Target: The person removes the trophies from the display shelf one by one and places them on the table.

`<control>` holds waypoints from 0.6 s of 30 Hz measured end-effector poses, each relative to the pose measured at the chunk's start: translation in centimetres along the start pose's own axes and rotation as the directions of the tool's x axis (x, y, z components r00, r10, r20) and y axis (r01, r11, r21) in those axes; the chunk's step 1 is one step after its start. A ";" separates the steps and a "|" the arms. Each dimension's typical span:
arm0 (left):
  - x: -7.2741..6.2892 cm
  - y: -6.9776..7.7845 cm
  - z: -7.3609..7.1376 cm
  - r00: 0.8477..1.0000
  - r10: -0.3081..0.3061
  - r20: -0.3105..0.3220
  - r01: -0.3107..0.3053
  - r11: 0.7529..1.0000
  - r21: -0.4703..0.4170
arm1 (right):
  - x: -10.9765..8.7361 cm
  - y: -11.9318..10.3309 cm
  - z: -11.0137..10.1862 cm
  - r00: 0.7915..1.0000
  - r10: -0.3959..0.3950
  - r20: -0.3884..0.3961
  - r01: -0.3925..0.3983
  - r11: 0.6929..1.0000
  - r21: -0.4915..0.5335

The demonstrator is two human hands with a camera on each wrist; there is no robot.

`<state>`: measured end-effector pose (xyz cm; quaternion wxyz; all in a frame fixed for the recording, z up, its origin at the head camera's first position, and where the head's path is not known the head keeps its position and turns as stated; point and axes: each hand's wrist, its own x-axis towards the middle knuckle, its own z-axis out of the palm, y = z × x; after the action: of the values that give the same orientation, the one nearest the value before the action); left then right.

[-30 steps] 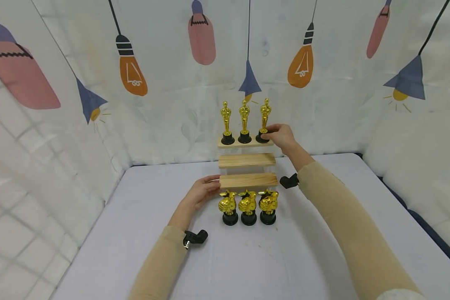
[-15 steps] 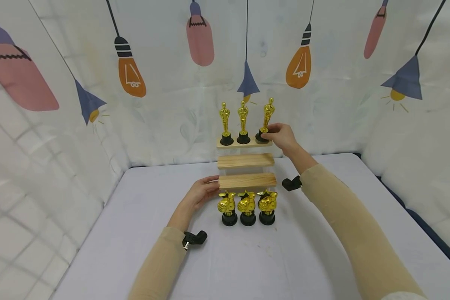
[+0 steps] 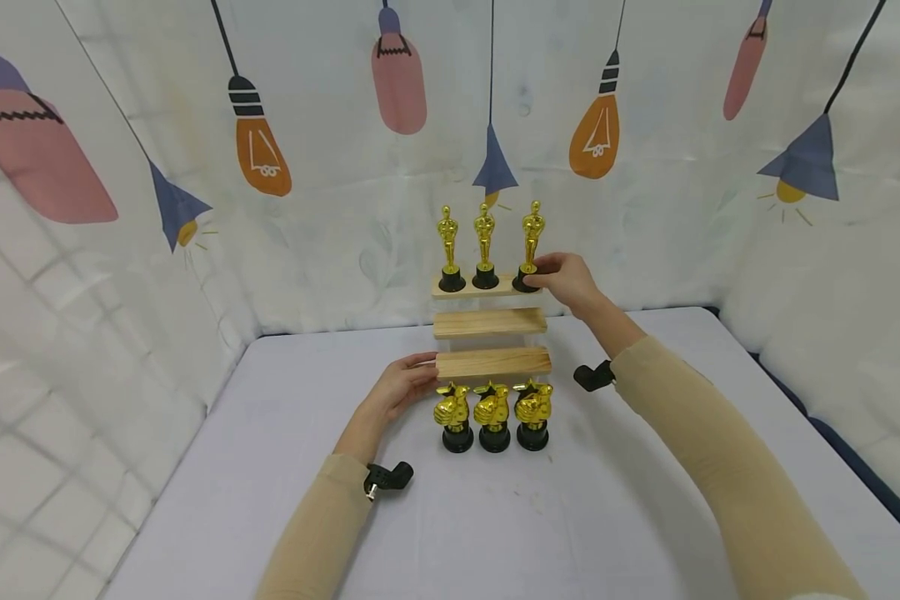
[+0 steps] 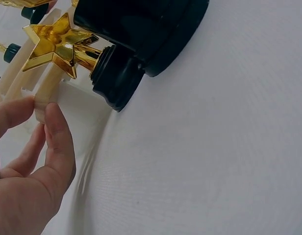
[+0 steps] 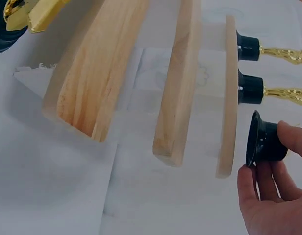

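My right hand (image 3: 570,279) pinches the black base of a gold figure trophy (image 3: 532,237) at the right end of the top shelf. In the right wrist view that base (image 5: 268,143) tilts, and a small gap separates it from the top board (image 5: 229,112). Two matching trophies (image 3: 484,237) stand upright along the same board. My left hand (image 3: 401,387) pinches the left end of the lowest wooden shelf board (image 3: 492,362); the left wrist view shows thumb and fingers around that board end (image 4: 42,100).
A bare middle board (image 3: 490,322) lies between the top and lowest ones. Three gold star trophies (image 3: 492,410) with black bases stand in a row on the white table (image 3: 540,525) before the rack. A lamp-patterned curtain (image 3: 330,242) hangs behind.
The held trophy leaned right half a second ago and is now more upright, slightly lower. My right wrist has shifted right and down. The left hand keeps its hold on the lowest board.
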<state>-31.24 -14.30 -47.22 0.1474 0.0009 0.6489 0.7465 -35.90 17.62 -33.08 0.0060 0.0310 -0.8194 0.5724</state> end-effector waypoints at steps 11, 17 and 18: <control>0.0 -0.1 0.0 1.000 -0.002 -0.005 0.002 1.000 -0.007 | -1.5 0.5 -0.2 0.999 -0.021 0.040 0.023 0.999 -0.035; 0.1 -0.2 0.0 1.000 -0.003 -0.006 0.003 1.000 -0.008 | -2.5 0.4 -0.3 0.997 -0.034 0.068 0.037 0.998 -0.041; 0.1 -0.1 0.0 1.000 -0.003 -0.006 0.003 1.000 -0.009 | -2.7 0.4 -0.4 0.997 -0.036 0.073 0.039 0.998 -0.040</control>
<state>-31.30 -14.29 -47.37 0.1466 -0.0029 0.6461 0.7491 -33.27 18.22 -33.44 -0.0123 0.0671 -0.8300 0.5536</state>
